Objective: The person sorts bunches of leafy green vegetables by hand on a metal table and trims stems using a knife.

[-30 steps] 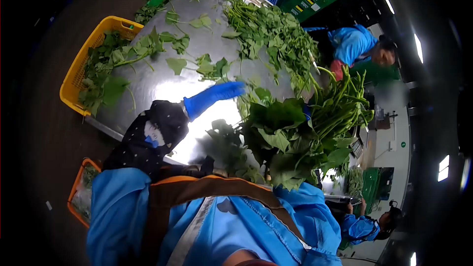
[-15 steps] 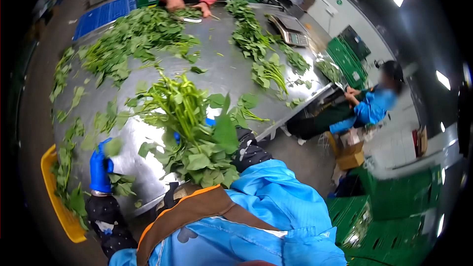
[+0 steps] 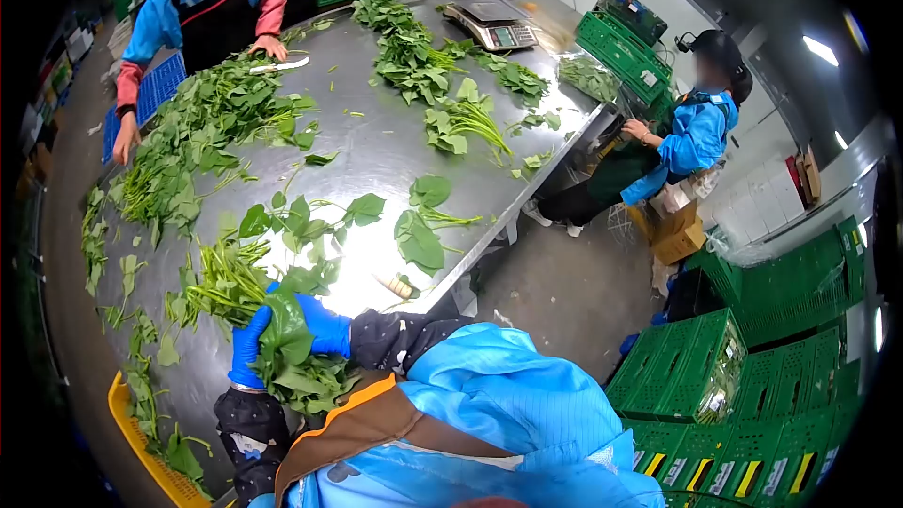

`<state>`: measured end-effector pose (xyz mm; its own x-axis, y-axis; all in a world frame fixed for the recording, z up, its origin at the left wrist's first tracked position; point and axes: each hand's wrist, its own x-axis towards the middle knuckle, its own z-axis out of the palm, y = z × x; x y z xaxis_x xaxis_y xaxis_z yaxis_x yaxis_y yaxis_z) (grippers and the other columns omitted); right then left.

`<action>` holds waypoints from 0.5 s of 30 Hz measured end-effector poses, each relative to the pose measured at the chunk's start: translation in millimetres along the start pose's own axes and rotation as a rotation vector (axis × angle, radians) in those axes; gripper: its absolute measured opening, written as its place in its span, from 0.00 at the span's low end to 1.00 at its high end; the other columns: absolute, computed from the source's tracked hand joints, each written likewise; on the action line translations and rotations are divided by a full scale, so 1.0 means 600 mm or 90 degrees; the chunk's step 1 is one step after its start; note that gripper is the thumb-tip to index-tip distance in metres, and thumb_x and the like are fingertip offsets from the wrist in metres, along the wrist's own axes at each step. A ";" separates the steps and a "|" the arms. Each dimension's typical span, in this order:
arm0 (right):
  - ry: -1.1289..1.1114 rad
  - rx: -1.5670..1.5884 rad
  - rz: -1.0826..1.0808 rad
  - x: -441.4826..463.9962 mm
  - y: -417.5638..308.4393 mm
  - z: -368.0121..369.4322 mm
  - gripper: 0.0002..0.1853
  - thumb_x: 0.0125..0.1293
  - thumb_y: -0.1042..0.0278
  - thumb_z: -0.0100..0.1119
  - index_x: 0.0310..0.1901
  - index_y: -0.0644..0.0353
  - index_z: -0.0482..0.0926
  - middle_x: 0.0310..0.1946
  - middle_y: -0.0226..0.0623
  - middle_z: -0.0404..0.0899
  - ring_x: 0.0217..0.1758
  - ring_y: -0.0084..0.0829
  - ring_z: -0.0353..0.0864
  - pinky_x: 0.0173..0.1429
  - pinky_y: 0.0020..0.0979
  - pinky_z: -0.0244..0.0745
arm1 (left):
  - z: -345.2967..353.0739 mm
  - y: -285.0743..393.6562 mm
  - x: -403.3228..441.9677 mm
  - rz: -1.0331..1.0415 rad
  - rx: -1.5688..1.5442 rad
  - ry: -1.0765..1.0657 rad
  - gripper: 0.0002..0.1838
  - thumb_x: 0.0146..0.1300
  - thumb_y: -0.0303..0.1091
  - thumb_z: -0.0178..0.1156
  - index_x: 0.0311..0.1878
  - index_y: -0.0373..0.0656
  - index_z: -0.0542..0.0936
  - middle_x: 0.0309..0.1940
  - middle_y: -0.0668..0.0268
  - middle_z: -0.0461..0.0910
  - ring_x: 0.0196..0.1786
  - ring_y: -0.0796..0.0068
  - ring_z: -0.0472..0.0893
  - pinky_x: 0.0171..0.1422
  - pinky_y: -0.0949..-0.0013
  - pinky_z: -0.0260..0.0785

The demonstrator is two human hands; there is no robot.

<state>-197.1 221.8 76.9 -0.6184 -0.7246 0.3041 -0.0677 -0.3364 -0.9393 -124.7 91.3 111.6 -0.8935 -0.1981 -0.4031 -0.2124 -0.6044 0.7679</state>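
Note:
Both of my blue-gloved hands are on one bunch of leafy greens (image 3: 282, 334) at the near edge of the metal table. My left hand (image 3: 249, 348) is wrapped around the bunch's left side, and my right hand (image 3: 324, 325) grips it from the right. Its pale green stems point away to the left, while the broad leaves hang toward my apron and partly cover my fingers. Loose leafy sprigs (image 3: 419, 235) lie beyond my right hand. A short tan piece (image 3: 395, 284), whose kind I cannot make out, rests near the table edge.
A co-worker (image 3: 212, 0) leans over a long heap of greens (image 3: 188, 132) at the far left. Digital scales (image 3: 494, 23) stand at the back. Another person (image 3: 701, 132) stands off to the right. Green crates (image 3: 677, 367) are stacked at lower right; a yellow crate (image 3: 150, 452) sits at lower left.
My left hand has moved right and closed onto the bunch. The bunch has shifted left and lower. My view has turned, and the far co-worker's hands are now apart.

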 end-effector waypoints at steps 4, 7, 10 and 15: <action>-0.008 -0.056 0.003 0.015 -0.019 0.015 0.22 0.46 0.66 0.64 0.45 0.60 0.70 0.36 0.39 0.74 0.40 0.33 0.75 0.45 0.33 0.70 | -0.029 0.005 0.026 0.099 0.063 0.011 0.21 0.54 0.27 0.62 0.52 0.37 0.72 0.44 0.64 0.76 0.43 0.70 0.77 0.49 0.68 0.72; 0.013 -0.200 -0.001 0.031 -0.063 0.033 0.20 0.46 0.70 0.61 0.44 0.58 0.70 0.34 0.36 0.74 0.36 0.33 0.75 0.42 0.32 0.71 | -0.060 -0.005 0.047 0.102 -0.018 0.055 0.21 0.52 0.23 0.61 0.52 0.37 0.72 0.44 0.64 0.76 0.42 0.70 0.77 0.48 0.68 0.72; 0.056 -0.064 -0.013 0.035 -0.041 0.065 0.19 0.49 0.69 0.58 0.45 0.58 0.70 0.38 0.39 0.75 0.40 0.37 0.75 0.46 0.33 0.70 | -0.079 0.004 0.038 0.189 0.016 0.119 0.22 0.51 0.24 0.62 0.52 0.37 0.72 0.44 0.64 0.77 0.41 0.71 0.78 0.47 0.68 0.72; -0.161 -0.296 0.003 0.042 0.070 0.092 0.30 0.53 0.62 0.54 0.59 0.58 0.63 0.57 0.50 0.65 0.59 0.45 0.65 0.64 0.40 0.57 | -0.181 0.016 0.038 0.209 0.203 0.198 0.13 0.51 0.25 0.61 0.41 0.33 0.79 0.36 0.63 0.80 0.36 0.74 0.79 0.43 0.69 0.72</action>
<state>-172.3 155.9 54.2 -0.4149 -0.8674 0.2748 -0.4407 -0.0726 -0.8947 -104.1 -2.8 55.9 -0.7847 -0.5842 -0.2073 -0.0943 -0.2181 0.9714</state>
